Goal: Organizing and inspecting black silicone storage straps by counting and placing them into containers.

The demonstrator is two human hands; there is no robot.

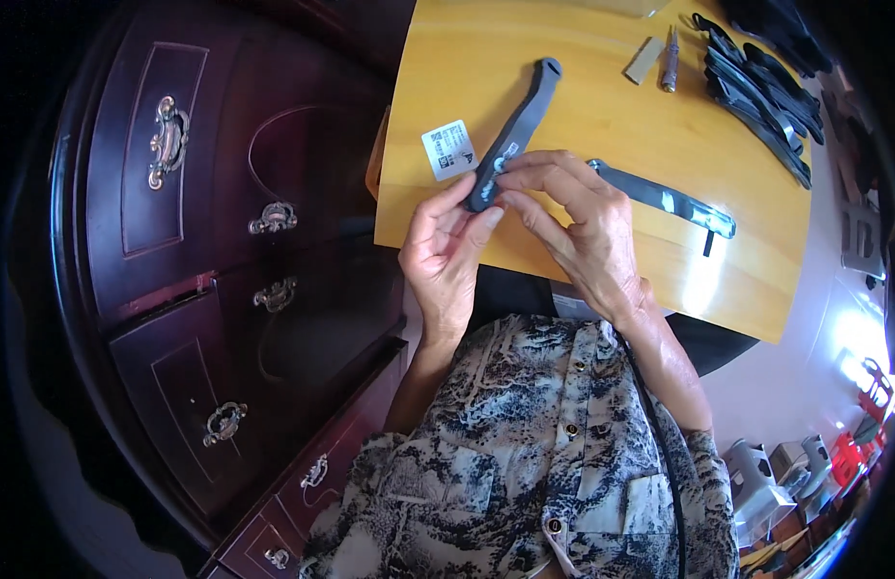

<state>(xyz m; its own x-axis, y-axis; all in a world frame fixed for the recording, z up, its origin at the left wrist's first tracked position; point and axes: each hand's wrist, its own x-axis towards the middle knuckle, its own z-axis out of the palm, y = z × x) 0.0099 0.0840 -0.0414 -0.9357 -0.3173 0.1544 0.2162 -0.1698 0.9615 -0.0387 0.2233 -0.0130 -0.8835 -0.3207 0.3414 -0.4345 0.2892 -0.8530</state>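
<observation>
My left hand (443,256) pinches the near end of a long, dark grey, slightly bent bar (525,118) between thumb and fingers. The bar points away from me over the wooden table and has a slot at its far end. White marks and a small pale label show on its near half. My right hand (583,217) is closed, thumb and fingertips pinched together at the bar's right edge by these marks; what they grip is hidden. Beside the bar, left, lies a white printed label sheet (448,151). A second dark bar (650,193) with a shiny end lies right of my right hand.
On the yellow wooden table (602,125), a bundle of dark strips (761,101) lies at the far right. Near it are a slim pointed tool (671,60) and a small tan block (644,60). A dark wooden cabinet (216,193) with metal handles stands close on my left.
</observation>
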